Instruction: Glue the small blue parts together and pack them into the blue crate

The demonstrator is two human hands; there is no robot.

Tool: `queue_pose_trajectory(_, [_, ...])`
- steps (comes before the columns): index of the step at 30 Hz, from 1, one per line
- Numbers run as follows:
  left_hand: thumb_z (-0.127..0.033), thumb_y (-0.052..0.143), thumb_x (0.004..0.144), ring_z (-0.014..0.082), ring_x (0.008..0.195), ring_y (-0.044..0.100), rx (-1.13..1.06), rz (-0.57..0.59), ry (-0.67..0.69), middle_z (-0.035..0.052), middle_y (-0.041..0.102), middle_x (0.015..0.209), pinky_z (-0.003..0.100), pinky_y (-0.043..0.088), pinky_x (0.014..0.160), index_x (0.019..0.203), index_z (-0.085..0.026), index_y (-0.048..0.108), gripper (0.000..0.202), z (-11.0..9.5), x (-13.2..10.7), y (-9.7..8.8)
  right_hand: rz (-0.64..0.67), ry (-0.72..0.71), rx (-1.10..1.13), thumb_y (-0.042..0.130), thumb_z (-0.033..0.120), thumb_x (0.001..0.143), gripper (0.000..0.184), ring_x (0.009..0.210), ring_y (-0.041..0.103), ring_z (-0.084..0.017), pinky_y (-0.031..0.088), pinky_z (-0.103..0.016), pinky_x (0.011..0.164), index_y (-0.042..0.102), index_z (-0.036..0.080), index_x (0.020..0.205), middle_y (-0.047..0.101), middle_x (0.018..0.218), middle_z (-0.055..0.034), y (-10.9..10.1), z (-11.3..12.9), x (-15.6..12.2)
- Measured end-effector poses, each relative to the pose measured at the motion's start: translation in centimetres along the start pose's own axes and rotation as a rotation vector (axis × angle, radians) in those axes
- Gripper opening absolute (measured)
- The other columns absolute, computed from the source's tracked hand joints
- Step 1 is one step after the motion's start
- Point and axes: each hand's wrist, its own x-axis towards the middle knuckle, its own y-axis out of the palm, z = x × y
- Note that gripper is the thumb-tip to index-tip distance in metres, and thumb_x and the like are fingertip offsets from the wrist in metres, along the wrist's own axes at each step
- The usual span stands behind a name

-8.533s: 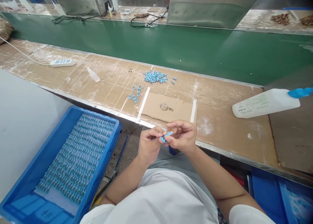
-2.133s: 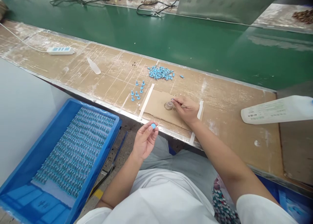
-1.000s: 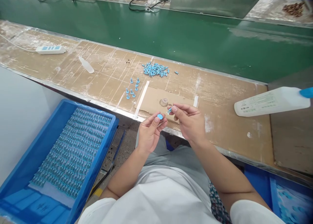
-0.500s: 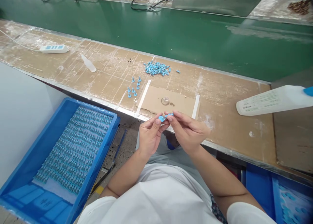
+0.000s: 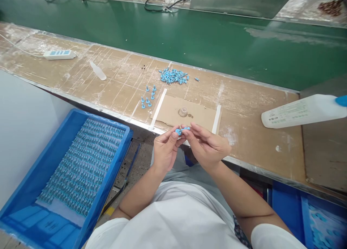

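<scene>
Now, left hand (image 5: pixel 164 153): I see it raised just short of the bench's near edge, thumb and forefinger nipping one end of the small blue part (image 5: pixel 179 131).
Right hand (image 5: pixel 208 147): close against the left one, fingertips meeting it; thumb and forefinger nip the other end of the same part, and the remaining fingers are loosely curled.
Small blue part: held in the air between the two sets of fingertips; I cannot tell whether it is one piece or two pushed together.
Cardboard patch (image 5: pixel 200 117): just beyond the hands, taped flat to the bench by a white strip at each side, with a small clear cap (image 5: pixel 183 112) sitting on it.
Workbench (image 5: pixel 252 108): brown board, scuffed and streaked white, running away to both sides of the hands.
Blue heap (image 5: pixel 173 76): loose parts piled well beyond the hands.
Upright blue pieces (image 5: pixel 148 97): a few standing beyond and left of the left hand.
White bottle (image 5: pixel 300 111): lying on its side, far out to the right of the right hand.
Blue tray (image 5: pixel 40 169): down to the left of the left hand, below bench level, lined with rows of blue parts.
Power strip (image 5: pixel 59 54): far left, well beyond the hands.
Green belt (image 5: pixel 189 42): a long band past the bench.
Cables (image 5: pixel 165 4): on the ledge behind the belt.
</scene>
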Motion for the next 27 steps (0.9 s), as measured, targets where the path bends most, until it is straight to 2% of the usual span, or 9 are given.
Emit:
queue_pose_trajectory(3, [-0.03,0.077,0.076,0.019,0.093,0.071,0.018,-0.015,0.0,0.0073,0.076,0.099,0.033,0.057,0.087,0.096,-0.02,0.076,0.022,0.02,0.04,-0.03,-0.002,-0.011,-0.026,0.078,0.017,0.075,0.04,0.071,0.074,-0.02,0.065,-0.029,0.062,0.07,0.03,0.112,0.076,0.091,0.0009,0.03,0.21,0.12])
queue_pose_trajectory(8, [-0.033,0.08,0.071,0.0198,0.092,0.071,0.013,-0.044,-0.019,0.0083,0.076,0.098,0.036,0.054,0.091,0.094,-0.019,0.077,0.027,0.03,0.05,0.06,0.011,0.078,-0.02,0.08,0.019,0.073,0.04,0.073,0.074,-0.023,0.066,-0.034,0.065,0.071,0.033,0.109,0.076,0.09,0.0019,-0.17,0.24,-0.05])
queue_pose_trajectory(12, [-0.033,0.082,0.069,0.0204,0.09,0.071,0.005,-0.049,-0.028,0.0088,0.076,0.096,0.038,0.054,0.092,0.093,-0.018,0.077,0.029,0.1,0.04,0.12,0.01,0.06,-0.052,0.081,0.02,0.071,0.042,0.072,0.074,-0.023,0.066,-0.034,0.064,0.071,0.033,0.11,0.076,0.088,0.0022,-0.38,-0.01,-0.35])
queue_pose_trajectory(22, [-0.033,0.081,0.071,0.0197,0.092,0.071,0.032,-0.025,-0.012,0.0079,0.076,0.098,0.033,0.056,0.087,0.093,-0.021,0.077,0.025,0.39,0.05,-0.04,-0.01,-0.03,-0.053,0.081,0.014,0.071,0.05,0.071,0.074,-0.021,0.065,-0.032,0.063,0.068,0.035,0.114,0.075,0.092,0.0037,-0.51,0.09,-0.15])
queue_pose_trajectory(27, [-0.032,0.08,0.071,0.0203,0.091,0.071,0.062,-0.021,0.012,0.0082,0.076,0.097,0.033,0.058,0.084,0.091,-0.021,0.078,0.023,0.44,0.06,-0.1,0.0,0.019,-0.048,0.081,0.016,0.071,0.043,0.07,0.074,-0.021,0.065,-0.033,0.064,0.071,0.033,0.109,0.076,0.087,0.0033,-0.5,0.32,0.0])
